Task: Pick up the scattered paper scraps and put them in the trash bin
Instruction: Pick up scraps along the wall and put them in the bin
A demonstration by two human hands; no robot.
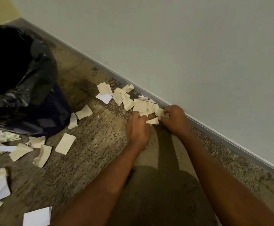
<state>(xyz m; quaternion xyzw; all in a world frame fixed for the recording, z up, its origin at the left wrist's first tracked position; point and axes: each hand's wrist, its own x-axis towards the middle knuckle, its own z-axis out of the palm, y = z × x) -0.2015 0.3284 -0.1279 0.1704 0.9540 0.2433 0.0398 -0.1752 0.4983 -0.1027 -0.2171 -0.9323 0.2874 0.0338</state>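
Cream and white paper scraps lie scattered over the speckled floor. One cluster of scraps sits along the wall's base, and another pile spreads at the lower left below the bin. My left hand curls its fingers around a cream scrap at the near end of the wall cluster. My right hand pinches a crumpled scrap just beside it. The trash bin, lined with a black bag, stands at the left with its dark mouth open.
A grey baseboard and pale wall run diagonally along the right, close behind my right hand. Loose single scraps lie between the bin and my hands. White sheets rest near the bottom left edge.
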